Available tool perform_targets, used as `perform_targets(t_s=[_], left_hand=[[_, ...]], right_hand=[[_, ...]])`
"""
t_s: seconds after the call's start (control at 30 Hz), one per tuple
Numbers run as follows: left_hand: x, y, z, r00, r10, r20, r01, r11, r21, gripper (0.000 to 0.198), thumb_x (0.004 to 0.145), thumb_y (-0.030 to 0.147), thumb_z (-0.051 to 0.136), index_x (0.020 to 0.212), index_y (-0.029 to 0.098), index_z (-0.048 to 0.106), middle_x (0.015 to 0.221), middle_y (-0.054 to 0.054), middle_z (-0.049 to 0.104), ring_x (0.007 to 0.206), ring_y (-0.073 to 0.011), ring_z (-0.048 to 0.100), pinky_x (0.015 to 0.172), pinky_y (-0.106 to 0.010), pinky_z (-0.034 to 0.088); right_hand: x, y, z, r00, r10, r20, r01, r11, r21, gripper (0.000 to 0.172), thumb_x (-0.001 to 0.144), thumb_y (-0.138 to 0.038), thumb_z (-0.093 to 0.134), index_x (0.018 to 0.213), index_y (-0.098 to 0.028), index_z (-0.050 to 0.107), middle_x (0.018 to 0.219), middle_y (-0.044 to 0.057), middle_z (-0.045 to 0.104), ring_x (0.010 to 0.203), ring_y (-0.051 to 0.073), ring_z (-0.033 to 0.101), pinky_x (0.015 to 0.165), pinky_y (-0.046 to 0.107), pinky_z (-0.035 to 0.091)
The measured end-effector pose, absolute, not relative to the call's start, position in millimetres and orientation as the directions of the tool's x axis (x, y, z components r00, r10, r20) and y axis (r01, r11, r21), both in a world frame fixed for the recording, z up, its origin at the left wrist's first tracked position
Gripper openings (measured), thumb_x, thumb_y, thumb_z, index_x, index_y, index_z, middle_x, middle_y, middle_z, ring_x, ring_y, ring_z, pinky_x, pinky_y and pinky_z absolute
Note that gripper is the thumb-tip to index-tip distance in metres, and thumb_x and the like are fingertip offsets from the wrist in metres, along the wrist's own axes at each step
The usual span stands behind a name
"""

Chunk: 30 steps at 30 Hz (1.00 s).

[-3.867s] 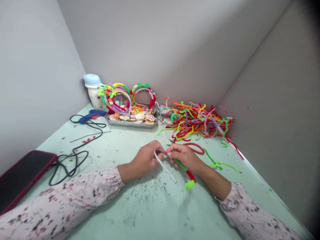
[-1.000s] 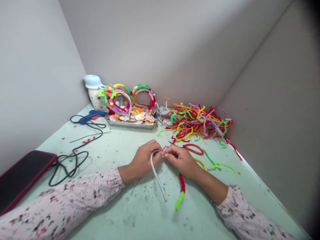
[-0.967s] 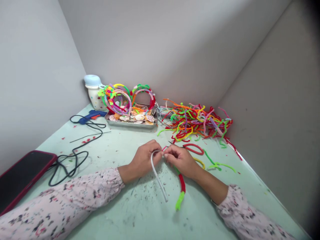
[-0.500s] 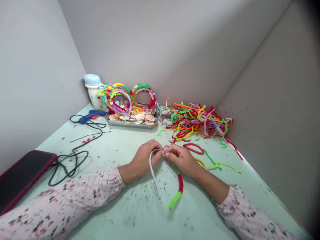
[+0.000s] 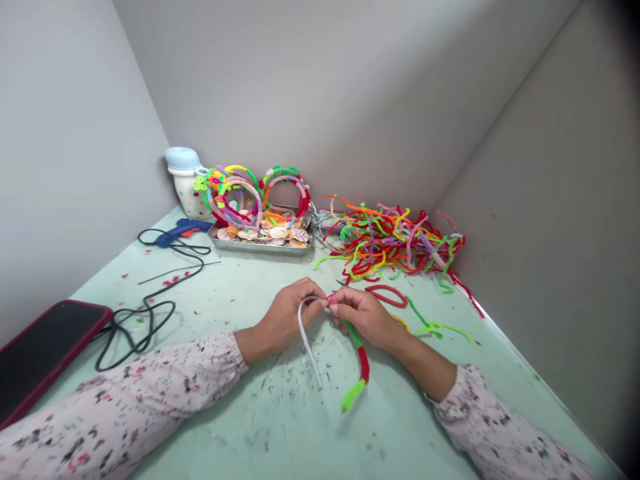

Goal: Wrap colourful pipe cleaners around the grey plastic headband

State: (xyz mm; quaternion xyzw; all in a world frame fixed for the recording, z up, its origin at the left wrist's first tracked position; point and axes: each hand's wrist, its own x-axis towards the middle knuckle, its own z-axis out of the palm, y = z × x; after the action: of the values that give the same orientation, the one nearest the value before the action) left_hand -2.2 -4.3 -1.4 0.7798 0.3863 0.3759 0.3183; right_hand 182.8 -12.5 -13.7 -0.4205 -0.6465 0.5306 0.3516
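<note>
Between my hands is a headband (image 5: 309, 347), a curved band with a bare whitish half and a half wrapped in green and red pipe cleaner. My left hand (image 5: 291, 313) pinches it near the top of the curve, on the bare side. My right hand (image 5: 364, 316) pinches a pink pipe cleaner (image 5: 331, 299) against the band, fingertips almost touching the left ones. The wrapped end (image 5: 361, 373) hangs below my right hand. Red-handled scissors (image 5: 387, 295) lie just beyond my right hand, partly hidden by it.
A heap of colourful pipe cleaners (image 5: 390, 243) lies at the back right. Behind my hands a metal tray (image 5: 260, 247) holds shells and wrapped headbands (image 5: 243, 200). At the left are a blue glue gun (image 5: 183, 230), a black cord (image 5: 173, 307), a lidded cup (image 5: 190, 190) and a phone (image 5: 47, 353).
The pink pipe cleaner's loose end has come down closer to the band. The wrapped end of the headband has swung slightly right and up; both hands stay nearly in place.
</note>
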Motion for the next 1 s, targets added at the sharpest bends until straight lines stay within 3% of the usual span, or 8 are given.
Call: perform_targets(t_s=[0.67, 1.0], left_hand=[[0.1, -5.3, -4.3, 0.404, 0.859, 0.315, 0.334, -0.459, 0.823, 0.013, 0.076, 0.012, 0.049, 0.08, 0.015, 0.06, 0.074, 0.0, 0.059, 0.068, -0.0112, 0.053, 0.062, -0.021, 0.041], [-1.6, -6.2, -1.6, 0.434, 0.854, 0.289, 0.297, -0.438, 0.849, 0.012, 0.076, 0.014, 0.049, 0.079, 0.015, 0.06, 0.074, 0.0, 0.057, 0.068, -0.0114, 0.052, 0.061, -0.021, 0.04]], right_hand=[[188.4, -11.1, -5.9, -0.39, 0.918, 0.07, 0.338, 0.213, -0.917, 0.011, 0.079, -0.026, 0.055, 0.078, -0.016, 0.058, 0.06, -0.002, 0.055, 0.051, 0.009, 0.046, 0.05, 0.021, 0.035], [190.0, -8.7, -10.3, -0.389, 0.92, -0.043, 0.265, 0.067, -0.962, 0.013, 0.077, -0.029, 0.056, 0.078, -0.016, 0.059, 0.056, -0.003, 0.054, 0.045, 0.008, 0.045, 0.045, 0.021, 0.036]])
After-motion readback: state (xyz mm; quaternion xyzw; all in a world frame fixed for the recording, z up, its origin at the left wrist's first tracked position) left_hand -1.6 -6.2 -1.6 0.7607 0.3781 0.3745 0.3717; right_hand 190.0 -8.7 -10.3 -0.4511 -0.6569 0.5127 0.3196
